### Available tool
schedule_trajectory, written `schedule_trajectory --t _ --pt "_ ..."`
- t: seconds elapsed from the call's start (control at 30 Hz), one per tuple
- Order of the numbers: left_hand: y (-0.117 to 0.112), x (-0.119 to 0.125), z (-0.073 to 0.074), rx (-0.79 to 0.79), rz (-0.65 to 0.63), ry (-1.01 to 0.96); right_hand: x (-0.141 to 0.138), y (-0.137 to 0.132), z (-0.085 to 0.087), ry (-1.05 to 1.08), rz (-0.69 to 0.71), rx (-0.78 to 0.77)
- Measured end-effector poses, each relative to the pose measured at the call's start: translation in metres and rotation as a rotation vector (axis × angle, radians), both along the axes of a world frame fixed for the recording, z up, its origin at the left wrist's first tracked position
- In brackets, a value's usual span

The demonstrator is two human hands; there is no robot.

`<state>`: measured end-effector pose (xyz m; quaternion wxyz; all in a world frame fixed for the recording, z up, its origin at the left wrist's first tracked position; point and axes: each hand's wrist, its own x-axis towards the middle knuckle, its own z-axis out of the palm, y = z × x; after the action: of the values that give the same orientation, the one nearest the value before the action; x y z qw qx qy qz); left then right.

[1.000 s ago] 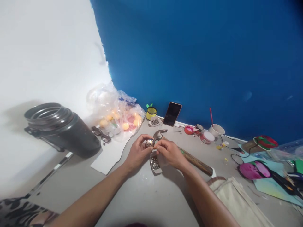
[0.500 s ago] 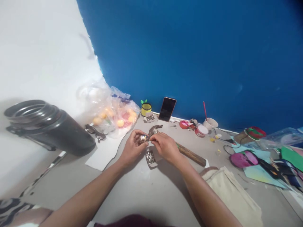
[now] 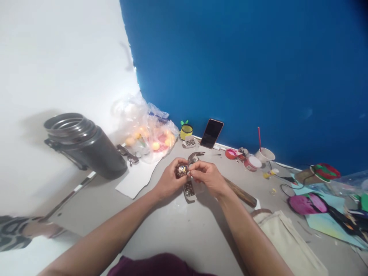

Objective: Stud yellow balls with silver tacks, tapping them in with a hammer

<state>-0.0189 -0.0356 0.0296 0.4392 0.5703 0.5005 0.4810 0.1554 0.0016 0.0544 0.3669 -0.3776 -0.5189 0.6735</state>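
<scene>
My left hand [image 3: 169, 176] is closed around a small round ball [image 3: 182, 171], whose surface is covered with shiny metallic, tack-like heads. Thumb and fingertips of my right hand [image 3: 207, 177] pinch together at the ball's right side; whatever they hold is too small to make out. Just below both hands lies an open small box [image 3: 189, 190] filled with shiny tacks, partly covered by my left hand. A claw hammer [image 3: 241, 192] rests behind and under my right hand, its head just beyond my fingers.
A dark flask [image 3: 86, 147] stands left, beside glasses [image 3: 128, 155] and a plastic bag [image 3: 152, 134]. At the wall are another tack box [image 3: 190, 142], a phone [image 3: 212, 133] and a paper cup [image 3: 264, 155]. Beige cloth [image 3: 287, 241] lies right. Another person's arm [image 3: 37, 229] shows at left.
The view has shifted, so the table things sit further right. My left hand and the ball now cover more of the near tack box. My right hand stays pinched at the ball.
</scene>
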Motion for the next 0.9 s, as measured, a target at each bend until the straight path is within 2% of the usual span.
schedule_trajectory --t 0.17,0.6,0.9 --pt "-0.0023 -0.0007 0.0051 0.038 0.005 0.147 -0.0068 -0.0039 -0.0057 0.049 0.006 -0.062" --pt "-0.0031 0.0016 -0.0021 0.095 0.016 0.277 -0.0092 -0.0041 -0.0089 0.012 -0.012 -0.132" --pt "-0.0044 0.002 0.0005 0.095 0.0 0.355 -0.011 -0.0055 -0.0086 -0.004 -0.025 -0.157"
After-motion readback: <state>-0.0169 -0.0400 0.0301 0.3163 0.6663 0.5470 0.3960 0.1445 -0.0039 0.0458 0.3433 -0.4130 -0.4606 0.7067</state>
